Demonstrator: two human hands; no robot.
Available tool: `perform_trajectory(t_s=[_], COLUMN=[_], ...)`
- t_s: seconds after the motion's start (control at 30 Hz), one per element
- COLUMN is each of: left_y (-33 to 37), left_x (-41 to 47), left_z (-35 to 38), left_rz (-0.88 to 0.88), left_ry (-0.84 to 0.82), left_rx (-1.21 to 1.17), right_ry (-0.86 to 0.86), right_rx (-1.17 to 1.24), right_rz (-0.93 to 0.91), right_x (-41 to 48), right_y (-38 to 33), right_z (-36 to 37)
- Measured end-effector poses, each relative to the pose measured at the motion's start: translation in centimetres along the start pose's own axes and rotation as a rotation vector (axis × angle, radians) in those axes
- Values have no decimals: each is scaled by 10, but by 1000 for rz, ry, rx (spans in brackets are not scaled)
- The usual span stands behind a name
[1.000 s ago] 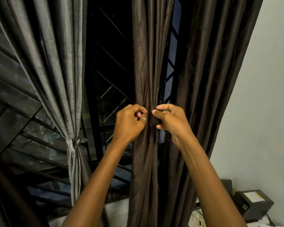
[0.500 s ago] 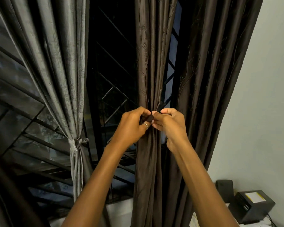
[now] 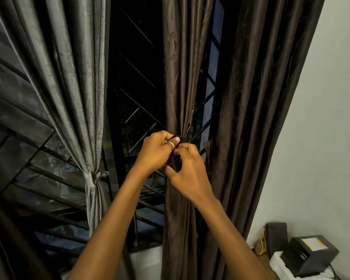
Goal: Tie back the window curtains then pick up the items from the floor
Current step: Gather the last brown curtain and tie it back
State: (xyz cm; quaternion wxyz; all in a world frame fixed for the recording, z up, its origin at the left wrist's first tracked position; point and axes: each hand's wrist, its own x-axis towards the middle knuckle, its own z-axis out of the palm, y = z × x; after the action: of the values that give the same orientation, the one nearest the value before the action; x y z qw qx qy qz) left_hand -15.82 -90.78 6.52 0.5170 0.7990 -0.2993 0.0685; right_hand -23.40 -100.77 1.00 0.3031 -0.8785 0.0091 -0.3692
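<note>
The brown curtain (image 3: 182, 77) hangs bunched right of centre. The left grip (image 3: 157, 152) pinches a dark fabric band (image 3: 181, 139) against its folds. The right grip (image 3: 187, 174), just below and touching, curls around the gathered cloth. Far left, the grey curtain (image 3: 73, 81) hangs knotted.

The grey curtain (image 3: 69, 87) is hanging at the left, cinched by a knotted tie (image 3: 93, 176). The brown curtain (image 3: 178, 77) is hanging bunched mid-scene, a brown panel (image 3: 261, 98) hanging loose at its right.
</note>
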Motion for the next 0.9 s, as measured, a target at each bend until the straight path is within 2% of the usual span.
perform_trajectory(t_s=[0.17,0.33,0.47,0.57,0.7,0.9], left_y=[-1,-5,-8,-11,-15,-18], left_x=[2,-5,-7,-8,-8,-11], left_z=[-3,-10,-17,-18,-17,-16], left_rz=[9,164,149,144,144,249], left_ry=[-47,-38,-120,-151,-166,-95], left_rx=[2,302,75,-11,-53,-20], right_ry=[91,81,130,162,69,34], right_rx=[-154,-164,-77,-36,14,-10], right_rz=[-103,-157,-193,-268,-349,-227], right_x=[-1,3,13,23,39,50], right_y=[7,18,18,14,15,20], right_z=[9,0,-18,-30,-37,-40])
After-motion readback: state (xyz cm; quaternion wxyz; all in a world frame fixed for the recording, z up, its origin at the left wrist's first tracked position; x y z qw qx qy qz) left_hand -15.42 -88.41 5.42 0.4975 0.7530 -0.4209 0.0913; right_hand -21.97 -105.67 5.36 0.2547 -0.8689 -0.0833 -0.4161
